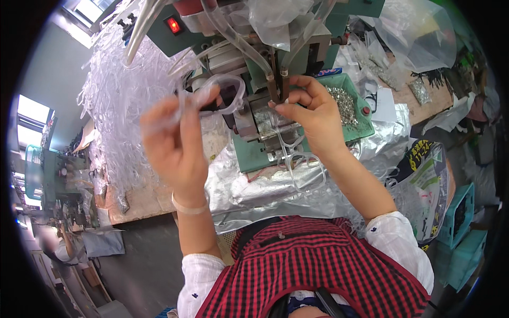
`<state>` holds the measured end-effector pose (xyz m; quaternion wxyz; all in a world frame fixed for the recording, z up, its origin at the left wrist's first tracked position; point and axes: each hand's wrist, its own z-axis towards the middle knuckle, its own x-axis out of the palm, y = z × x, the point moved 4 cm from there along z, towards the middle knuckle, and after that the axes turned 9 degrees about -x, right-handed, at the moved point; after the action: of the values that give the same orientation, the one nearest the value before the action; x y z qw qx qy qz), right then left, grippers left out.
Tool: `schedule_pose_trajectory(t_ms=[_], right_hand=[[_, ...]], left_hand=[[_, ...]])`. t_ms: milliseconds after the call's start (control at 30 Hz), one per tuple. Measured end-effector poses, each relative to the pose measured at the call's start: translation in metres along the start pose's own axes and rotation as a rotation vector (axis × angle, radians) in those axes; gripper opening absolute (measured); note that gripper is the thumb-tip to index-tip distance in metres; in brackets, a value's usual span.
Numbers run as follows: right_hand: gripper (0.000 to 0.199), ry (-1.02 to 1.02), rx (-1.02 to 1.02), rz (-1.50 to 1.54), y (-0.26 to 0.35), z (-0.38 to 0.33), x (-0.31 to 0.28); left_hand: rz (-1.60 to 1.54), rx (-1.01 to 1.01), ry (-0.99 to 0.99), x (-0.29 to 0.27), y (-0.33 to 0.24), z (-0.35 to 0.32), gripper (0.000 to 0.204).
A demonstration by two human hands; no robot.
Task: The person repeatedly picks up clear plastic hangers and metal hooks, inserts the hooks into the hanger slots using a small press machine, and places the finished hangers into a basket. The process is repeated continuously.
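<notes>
My left hand (180, 143), blurred by motion, is closed on a clear plastic eyeglass frame (239, 100), whose rim sticks out to the right of my fingers. At the tip of a green bench machine (318, 40), my right hand (315, 108) pinches with thumb and fingertips just beside two dark upright jaws (278, 90). What lies in that pinch is too small to make out. Below it sits a metal block (273, 119). More clear eyeglass frames (310, 172) lie in front of the machine, on silvery foil.
A large heap of clear plastic frames (122, 90) covers the bench at left. Right of the machine stands a green tray (366, 124) holding small metal parts (342, 103). Clear tubes (238, 40) run down to the jaws. A red switch (173, 25) glows. Teal crates (461, 254) stand at right.
</notes>
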<state>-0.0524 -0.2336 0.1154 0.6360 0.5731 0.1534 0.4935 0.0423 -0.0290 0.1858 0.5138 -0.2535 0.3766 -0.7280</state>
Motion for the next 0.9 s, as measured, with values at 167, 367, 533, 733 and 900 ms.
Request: schedule_pose_trajectory(t_ms=[167, 367, 533, 733, 900], right_hand=[[0.046, -0.041, 0.036, 0.049, 0.000, -0.003, 0.002], [0.044, -0.064, 0.033, -0.048, 0.007, -0.012, 0.002], [0.033, 0.149, -0.686, -1.214, 0.029, -0.037, -0.045], [0.017, -0.011, -0.450, -1.574, -0.027, -0.019, -0.142], [0.014, -0.101, -0.400, -1.357, -0.020, -0.006, -0.143]], left_hand=[[-0.085, -0.020, -0.001, 0.015, -0.006, 0.010, 0.015], [0.245, -0.022, -0.066, 0.009, -0.017, 0.004, 0.018], [-0.293, -0.711, 0.508, 0.027, -0.014, -0.059, 0.019], [-0.476, -1.327, 0.646, 0.074, 0.026, -0.081, 0.031], [-0.533, -1.348, 0.609, 0.080, 0.034, -0.083, 0.028]])
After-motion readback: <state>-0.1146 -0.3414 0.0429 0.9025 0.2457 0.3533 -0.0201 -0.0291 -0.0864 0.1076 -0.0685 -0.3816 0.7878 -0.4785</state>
